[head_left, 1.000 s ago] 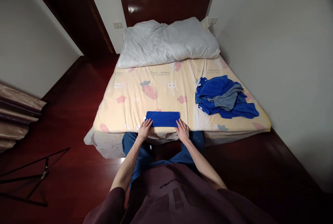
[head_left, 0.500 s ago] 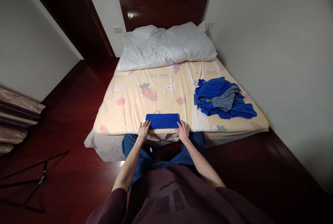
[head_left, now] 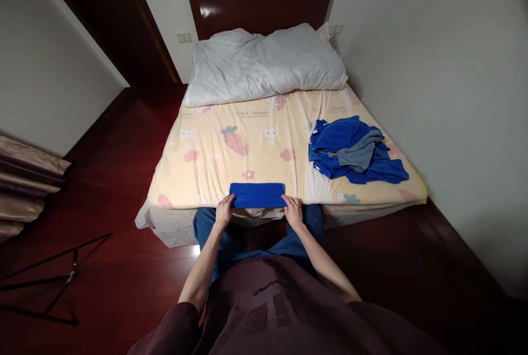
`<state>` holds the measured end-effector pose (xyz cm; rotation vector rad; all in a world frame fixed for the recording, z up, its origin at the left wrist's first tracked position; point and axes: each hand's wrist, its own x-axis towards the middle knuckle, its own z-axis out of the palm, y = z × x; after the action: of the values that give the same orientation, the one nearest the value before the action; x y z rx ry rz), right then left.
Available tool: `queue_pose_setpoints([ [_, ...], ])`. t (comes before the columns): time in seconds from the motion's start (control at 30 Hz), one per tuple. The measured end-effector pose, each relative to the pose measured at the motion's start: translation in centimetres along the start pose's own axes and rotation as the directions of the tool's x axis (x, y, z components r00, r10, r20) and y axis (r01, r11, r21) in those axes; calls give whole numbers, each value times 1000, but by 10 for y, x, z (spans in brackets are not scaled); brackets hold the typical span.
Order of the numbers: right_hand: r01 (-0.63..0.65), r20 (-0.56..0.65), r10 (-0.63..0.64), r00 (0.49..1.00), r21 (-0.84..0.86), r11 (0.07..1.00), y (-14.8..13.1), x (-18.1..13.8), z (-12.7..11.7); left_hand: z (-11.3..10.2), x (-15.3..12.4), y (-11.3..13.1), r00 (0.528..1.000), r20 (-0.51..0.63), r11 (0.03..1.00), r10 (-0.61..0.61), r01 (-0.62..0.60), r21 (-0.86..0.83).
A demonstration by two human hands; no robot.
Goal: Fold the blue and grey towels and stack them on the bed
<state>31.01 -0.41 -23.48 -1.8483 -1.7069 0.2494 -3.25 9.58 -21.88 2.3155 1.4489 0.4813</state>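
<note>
A folded blue towel (head_left: 257,195) lies flat at the near edge of the bed (head_left: 247,151). My left hand (head_left: 225,210) grips the towel's left end, fingers closed on its edge. At the towel's right end my right hand (head_left: 292,209) holds on the same way. A loose pile of blue and grey towels (head_left: 355,150) sits on the bed's right side, well away from both hands.
A white duvet (head_left: 264,63) is bunched at the head of the bed against a dark wooden headboard (head_left: 259,3). A wall runs close along the bed's right side. Dark red floor lies to the left, with a black metal stand (head_left: 45,283).
Both hands have slid from lying on the towel's near corners to gripping its two ends. The towel has come slightly nearer to the bed's edge.
</note>
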Motion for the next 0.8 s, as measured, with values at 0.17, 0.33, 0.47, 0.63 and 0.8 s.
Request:
queue_pose_setpoints([
  [0.17, -16, -22, 17, 1000, 31, 999, -1, 2, 2, 3, -4, -7, 998, -57, 995, -30, 25, -92],
  [0.33, -51, -8, 52, 999, 90, 995, 9, 10, 6, 2, -6, -6, 988, -105, 981, -114, 95, -170],
  [0.47, -132, 7, 134, 991, 209, 969, 26, 21, 7, -2, -2, -10, 977, -142, 960, -157, 117, -253],
  [0.63, -254, 37, 255, 966, 311, 916, 36, 34, 10, -4, 8, -12, 939, -160, 906, -305, 234, -353],
  [0.8, -337, 33, 352, 936, 385, 859, 33, 41, 15, -9, 23, -5, 908, -108, 867, -404, 343, -362],
])
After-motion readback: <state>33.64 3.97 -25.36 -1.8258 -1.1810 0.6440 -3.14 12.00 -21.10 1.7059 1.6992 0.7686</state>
